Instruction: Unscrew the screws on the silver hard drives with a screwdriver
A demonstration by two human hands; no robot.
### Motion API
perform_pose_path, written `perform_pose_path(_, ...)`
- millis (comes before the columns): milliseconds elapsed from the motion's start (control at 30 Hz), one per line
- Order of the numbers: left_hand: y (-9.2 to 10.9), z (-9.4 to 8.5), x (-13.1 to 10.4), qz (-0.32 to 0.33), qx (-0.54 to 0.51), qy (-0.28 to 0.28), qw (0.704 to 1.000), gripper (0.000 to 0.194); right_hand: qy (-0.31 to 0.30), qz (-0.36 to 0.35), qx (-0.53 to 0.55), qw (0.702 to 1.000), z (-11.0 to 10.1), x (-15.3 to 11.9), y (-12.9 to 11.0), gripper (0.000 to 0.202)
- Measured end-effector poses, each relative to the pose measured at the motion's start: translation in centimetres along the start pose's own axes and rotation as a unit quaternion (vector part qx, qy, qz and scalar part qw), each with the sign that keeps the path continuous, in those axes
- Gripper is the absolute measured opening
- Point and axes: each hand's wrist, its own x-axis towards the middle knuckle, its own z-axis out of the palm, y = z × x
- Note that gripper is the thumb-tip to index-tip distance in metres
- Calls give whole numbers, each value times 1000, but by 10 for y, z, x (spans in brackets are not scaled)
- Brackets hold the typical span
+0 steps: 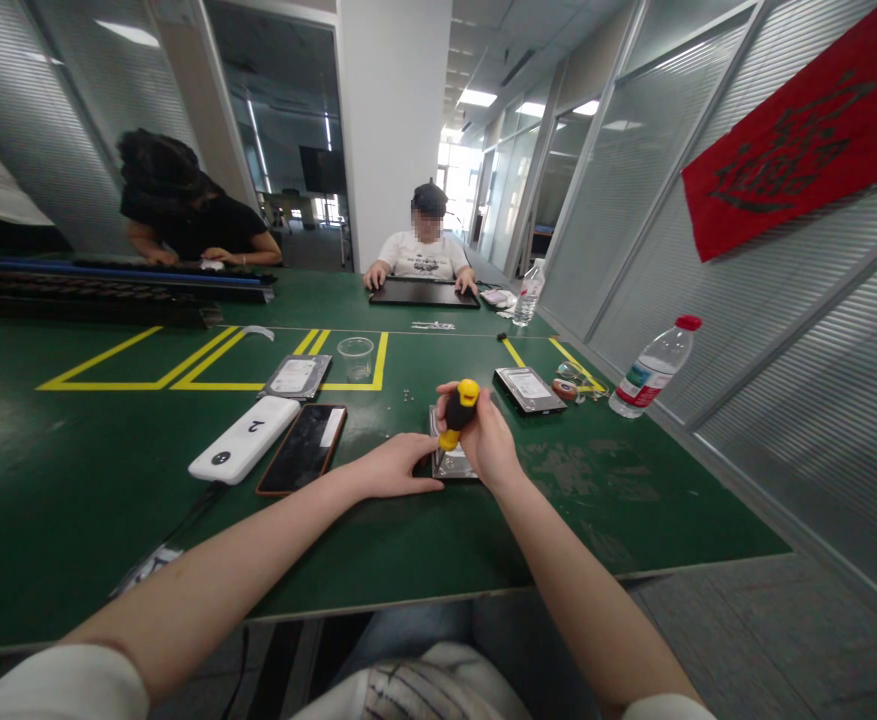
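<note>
My right hand [492,440] is wrapped round a yellow and black screwdriver [459,412], its tip pointing down at a hard drive [454,464] that lies on the green table. Against the drive's left edge rests my left hand [400,466], thumb and fingers apart, steadying or touching it. Both hands partly cover the drive. Further right lies a second hard drive [529,389], and a third hard drive [295,376] is at the left beyond the phone. Several tiny screws [406,394] are scattered just past my hands.
A white power bank [244,440] with a cable and a dark phone [302,450] lie left. Beyond are a clear cup [356,358], bottles [655,366] [529,292] and a tape roll [564,389]. Across the table [678,500], a person holds a dark panel [424,292]; another leans at the left.
</note>
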Motion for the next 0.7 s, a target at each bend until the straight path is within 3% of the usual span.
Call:
perform_pose_path(167,0,-1,0,10,-11,0,1000,35,-9,-36,-20,999,-3,-2,2,33)
perform_pose_path(300,1,-1,0,4,6,1,1000,35,-23,-37,-4,999,-2,-2,1,32)
perform_pose_path(500,1,-1,0,8,13,8,1000,34,-18,12,-15,1000,0,-1,0,47)
perform_pose_path(700,-1,0,0,16,-2,9,1000,31,-37,-30,-22,999,-2,-1,3,38)
